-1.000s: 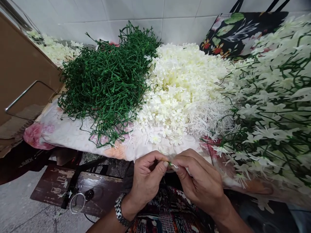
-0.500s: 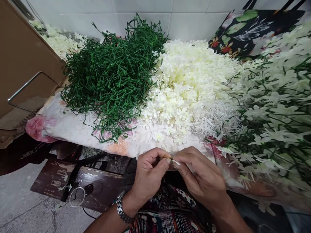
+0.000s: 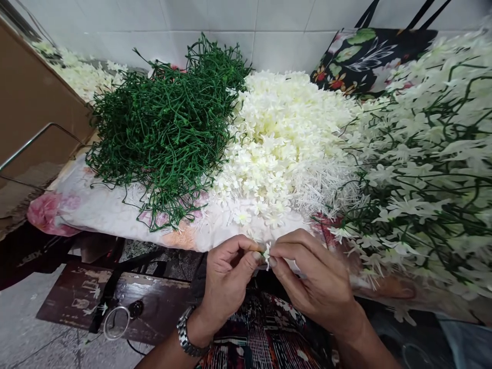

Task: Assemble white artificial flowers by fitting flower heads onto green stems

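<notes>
A small white artificial flower (image 3: pixel 268 253) is pinched between the fingertips of my two hands, close to the table's front edge. My left hand (image 3: pixel 229 279) is closed, thumb against index finger, on a green plastic stem tip; a little green shows beside the flower and the rest is hidden. On the other side my right hand (image 3: pixel 313 279) grips the flower's petals between thumb and index finger. Beyond the hands lie a tangled pile of green plastic stems (image 3: pixel 165 128) at left and a heap of loose white flower heads (image 3: pixel 277 133) in the middle.
Thin white stamen pieces (image 3: pixel 326 187) lie right of the heap. Many flowers on green stems (image 3: pixel 418 179) fill the right side. A black floral bag (image 3: pixel 357 61) leans at the tiled wall. At left stand a cardboard box (image 3: pixel 38 92) and, lower, a dark wooden bench (image 3: pixel 154 294).
The white flower now stands upright and open between my fingertips; before, only a small pale part showed there. My hands stay close together, and the view has shifted slightly.
</notes>
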Demonstrator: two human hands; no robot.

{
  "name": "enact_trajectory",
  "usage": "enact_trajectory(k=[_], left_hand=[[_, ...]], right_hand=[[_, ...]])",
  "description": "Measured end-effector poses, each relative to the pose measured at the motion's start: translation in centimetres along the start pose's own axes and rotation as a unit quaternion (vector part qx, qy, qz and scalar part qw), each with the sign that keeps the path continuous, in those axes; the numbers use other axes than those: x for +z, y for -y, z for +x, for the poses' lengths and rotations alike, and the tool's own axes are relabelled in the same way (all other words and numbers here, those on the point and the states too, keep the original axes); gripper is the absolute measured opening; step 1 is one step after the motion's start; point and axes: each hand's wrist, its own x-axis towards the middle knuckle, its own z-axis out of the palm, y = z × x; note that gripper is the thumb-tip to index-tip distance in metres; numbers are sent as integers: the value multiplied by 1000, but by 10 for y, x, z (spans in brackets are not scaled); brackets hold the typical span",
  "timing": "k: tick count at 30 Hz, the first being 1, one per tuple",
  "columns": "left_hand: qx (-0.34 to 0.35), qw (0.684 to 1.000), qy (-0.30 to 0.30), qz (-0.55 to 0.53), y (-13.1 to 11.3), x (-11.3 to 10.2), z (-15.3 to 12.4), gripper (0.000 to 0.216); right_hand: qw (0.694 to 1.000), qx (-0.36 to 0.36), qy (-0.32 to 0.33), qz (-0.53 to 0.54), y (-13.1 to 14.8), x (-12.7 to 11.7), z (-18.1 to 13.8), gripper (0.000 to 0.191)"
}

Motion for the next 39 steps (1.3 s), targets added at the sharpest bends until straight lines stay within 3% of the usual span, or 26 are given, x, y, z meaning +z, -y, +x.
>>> enact_trajectory(k=[10, 14, 19, 25, 28, 33, 36, 39], left_hand=[[18, 1000, -3, 12, 3, 6, 4, 13], [-37, 999, -6, -34, -4, 4, 7, 14], [-72, 983, -69, -154, -27, 2, 11, 27], [-51, 980, -45, -185, -34, 4, 2, 25], [-46, 984, -22, -170, -25, -2, -2, 23], [8, 997, 46, -61, -11, -15, -6, 10], [-18, 995, 74, 59, -12, -11, -5, 13], [-69, 991, 88, 70, -15, -3, -2, 17]], right_hand=[[1000, 5, -27, 0, -9, 16, -6, 14], [1000, 12, 2, 5, -9, 4, -6, 15], [998, 33, 4, -54, -12, -18, -10, 23], [991, 93, 36, 94, -5, -10, -9, 12], [992, 90, 25, 88, -3, -6, -8, 14], [999, 12, 46, 14, 2, -10, -6, 17], [997, -35, 66, -17, 9, -10, -1, 20], [994, -83, 67, -35, 14, -6, 3, 23]])
